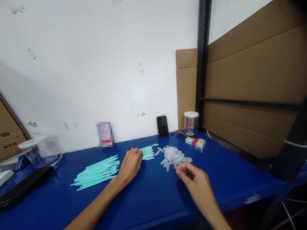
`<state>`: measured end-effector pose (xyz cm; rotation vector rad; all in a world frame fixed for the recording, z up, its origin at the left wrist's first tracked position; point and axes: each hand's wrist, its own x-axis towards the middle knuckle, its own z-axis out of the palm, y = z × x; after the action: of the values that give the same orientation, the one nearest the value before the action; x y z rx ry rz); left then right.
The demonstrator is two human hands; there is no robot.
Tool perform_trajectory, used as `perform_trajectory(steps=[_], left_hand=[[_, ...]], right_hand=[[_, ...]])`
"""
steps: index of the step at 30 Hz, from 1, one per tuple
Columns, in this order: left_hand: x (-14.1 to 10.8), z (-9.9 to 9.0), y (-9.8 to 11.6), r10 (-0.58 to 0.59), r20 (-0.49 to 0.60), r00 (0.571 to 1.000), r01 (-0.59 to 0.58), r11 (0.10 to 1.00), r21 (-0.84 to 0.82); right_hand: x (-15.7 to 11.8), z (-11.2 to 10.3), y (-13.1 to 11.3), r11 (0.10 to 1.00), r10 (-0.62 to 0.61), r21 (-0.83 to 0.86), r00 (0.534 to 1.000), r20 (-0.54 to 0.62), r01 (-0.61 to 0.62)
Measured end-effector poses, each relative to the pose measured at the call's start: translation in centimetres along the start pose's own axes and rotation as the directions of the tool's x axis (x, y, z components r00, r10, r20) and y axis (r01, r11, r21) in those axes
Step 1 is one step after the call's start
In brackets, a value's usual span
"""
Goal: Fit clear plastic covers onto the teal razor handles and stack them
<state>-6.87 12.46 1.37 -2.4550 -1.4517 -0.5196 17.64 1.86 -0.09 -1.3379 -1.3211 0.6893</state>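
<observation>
My left hand, with a ring on one finger, lies on a small group of slim turquoise plastic sticks. Its fingers curl over their near ends, partly hiding them. Left of that hand is a larger bundle of the same turquoise sticks, lying roughly side by side. My right hand is at the near edge of a heap of small translucent white caps. Its thumb and forefinger are pinched together; whatever is between them is too small to make out. A few loose caps lie between the heap and the smaller group.
A phone leans on the wall behind the blue table. At the back right are a lidded clear jar, keys and a small red-and-white box. To the left are an open clear jar and a black case.
</observation>
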Motion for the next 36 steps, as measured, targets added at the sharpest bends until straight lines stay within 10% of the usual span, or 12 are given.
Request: perform_trajectory(steps=[8,18,29,36], left_hand=[[0.1,-0.2,0.2,0.013,-0.002,1.000,-0.013,0.999,0.052],[1.9,-1.8,3.9,0.181,0.026,0.983,-0.182,0.980,0.082],[4.9,-0.2,7.0,0.241,0.076,0.968,-0.243,0.970,0.019],[9.8,0.1,3.9,0.065,0.135,0.989,-0.075,0.994,0.076]], right_hand=[[-0.1,0.2,-0.1,0.970,-0.116,-0.207,0.992,0.054,0.125],[-1.3,1.7,-0.3,0.664,-0.215,-0.665,0.939,0.269,0.343],[-1.4,1.8,-0.5,0.708,-0.164,-0.658,0.966,0.200,0.256],[-1.4,1.8,0.1,0.733,-0.213,-0.621,0.961,0.176,0.277]])
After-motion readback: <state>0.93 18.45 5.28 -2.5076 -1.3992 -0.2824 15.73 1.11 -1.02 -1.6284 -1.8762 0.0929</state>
